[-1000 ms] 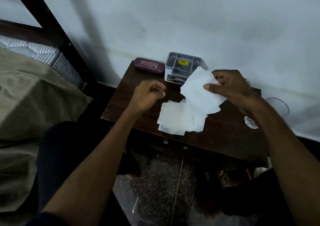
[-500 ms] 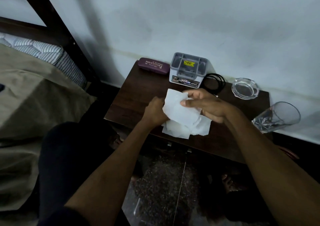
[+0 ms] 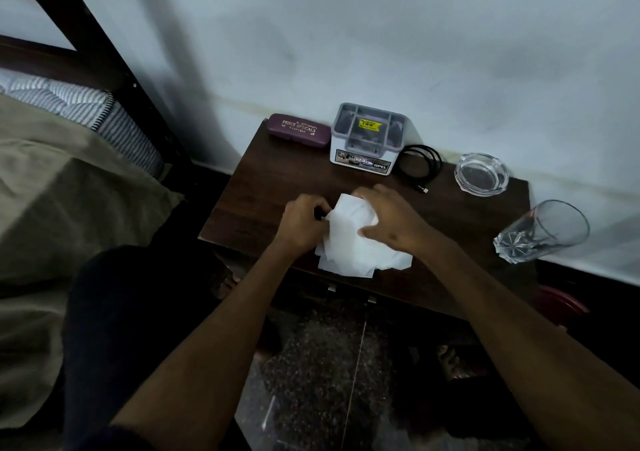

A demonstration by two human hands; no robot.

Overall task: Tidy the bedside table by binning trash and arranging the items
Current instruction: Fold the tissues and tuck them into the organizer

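A heap of white tissue papers (image 3: 349, 242) lies near the front edge of the dark wooden bedside table (image 3: 263, 187). My left hand (image 3: 303, 220) grips the heap's left side with curled fingers. My right hand (image 3: 388, 218) covers the heap from the right, thumb and fingers curled round the bunched paper. Along the back of the table stand a maroon spectacle case (image 3: 298, 130), a grey and white organiser box (image 3: 367, 139), a coiled black cable (image 3: 420, 163) and a glass ashtray (image 3: 482, 174). A drinking glass (image 3: 542, 232) sits at the table's right edge.
A bed with an olive cover (image 3: 69, 208) and a striped mattress (image 3: 79, 107) is on the left, behind a dark bed frame (image 3: 104, 59). The white wall runs behind the table. Speckled floor (image 3: 322, 364) shows below, and something red (image 3: 561, 303) sits low on the right.
My right hand brought the lifted sheet down onto the heap. My left hand moved in from the left and took hold, and both hands now bunch the paper together.
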